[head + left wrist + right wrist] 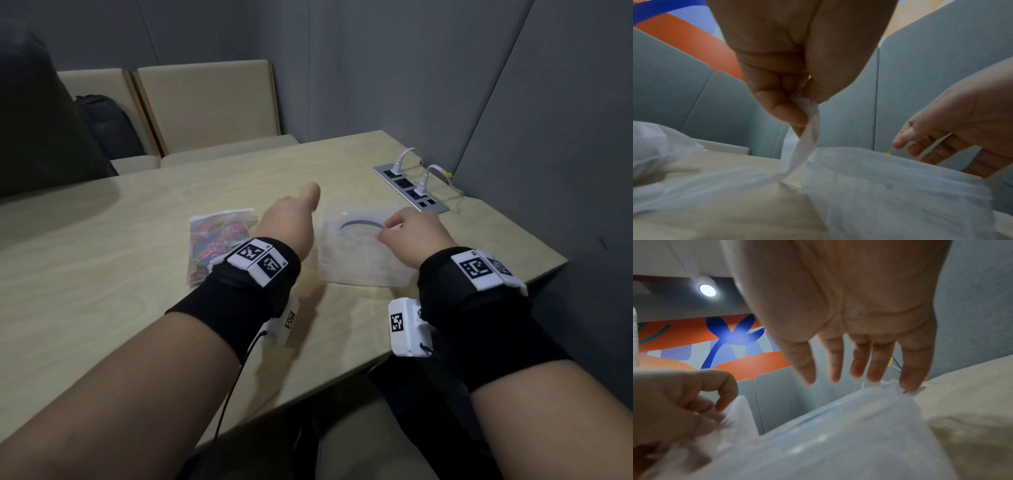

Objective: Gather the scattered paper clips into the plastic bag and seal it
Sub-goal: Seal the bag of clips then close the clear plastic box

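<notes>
Pinching clear bag (890,186), left hand (797,68)

The left hand (797,65) pinches a twisted corner of the clear plastic bag (890,194) between thumb and curled fingers, lifting it off the pale bench (735,219). The right hand (953,129), fingers loosely spread, seems to touch the bag's far edge.

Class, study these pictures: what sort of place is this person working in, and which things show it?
Probably an office meeting booth: a pale wooden table with a built-in socket strip, padded grey wall panels, and cushioned bench seats across from the person.
</notes>
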Available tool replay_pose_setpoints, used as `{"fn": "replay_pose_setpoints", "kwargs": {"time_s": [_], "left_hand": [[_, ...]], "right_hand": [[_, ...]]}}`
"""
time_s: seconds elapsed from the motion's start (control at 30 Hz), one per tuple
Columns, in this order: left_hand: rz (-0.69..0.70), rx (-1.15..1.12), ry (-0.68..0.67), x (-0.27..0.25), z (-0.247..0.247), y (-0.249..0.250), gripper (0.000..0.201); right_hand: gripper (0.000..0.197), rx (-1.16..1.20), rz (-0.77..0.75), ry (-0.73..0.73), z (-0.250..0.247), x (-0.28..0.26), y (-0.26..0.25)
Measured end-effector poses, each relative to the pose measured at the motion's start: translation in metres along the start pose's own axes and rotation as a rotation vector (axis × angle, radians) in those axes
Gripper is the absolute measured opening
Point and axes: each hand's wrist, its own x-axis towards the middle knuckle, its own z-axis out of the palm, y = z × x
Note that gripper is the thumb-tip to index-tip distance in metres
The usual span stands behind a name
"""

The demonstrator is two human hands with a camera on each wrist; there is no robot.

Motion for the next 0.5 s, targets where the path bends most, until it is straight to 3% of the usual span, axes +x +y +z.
{"fn": "replay_pose_setpoints", "kwargs": {"time_s": [0.07, 0.13, 0.27, 0.5], "left_hand": [[0.040, 0.096, -0.083, 0.006, 0.006, 0.000, 0.032], [0.008, 0.195, -0.147, 0.011, 0.014, -0.001, 0.040], [-0.053, 0.205, -0.089, 0.014, 0.023, -0.002, 0.023], [-0.076, 0.208, -0.085, 0.028, 0.032, -0.015, 0.038]], "right_hand": [[0.042, -0.007, 0.153, 0.061, 0.003, 0.004, 0.006], [0.042, -0.039, 0.241, 0.028, 0.007, 0.011, 0.013], [0.031, -0.069, 0.229, 0.033, 0.013, 0.021, 0.021], [0.026, -0.164, 0.199, -0.033, 0.017, 0.027, 0.027]]}}
